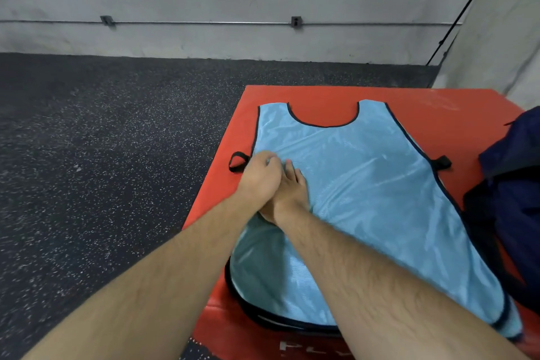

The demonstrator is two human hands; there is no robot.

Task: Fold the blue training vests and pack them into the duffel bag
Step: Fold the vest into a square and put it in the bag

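Beside the black loop, your left hand curls at the vest's left edge; I cannot tell if it pinches cloth. Your right hand presses straight-fingered on the vest, which lies spread on the red mat. The bag sits at the right.

Blue vest spread flat on the red worktop, duffel bag beside it.
Light-blue mesh with black trim — neck scoop toward the worktop's far edge, hem at its near edge, a black elastic loop at each side. The dark navy bag slumps on the worktop's right side, against the vest's right edge.
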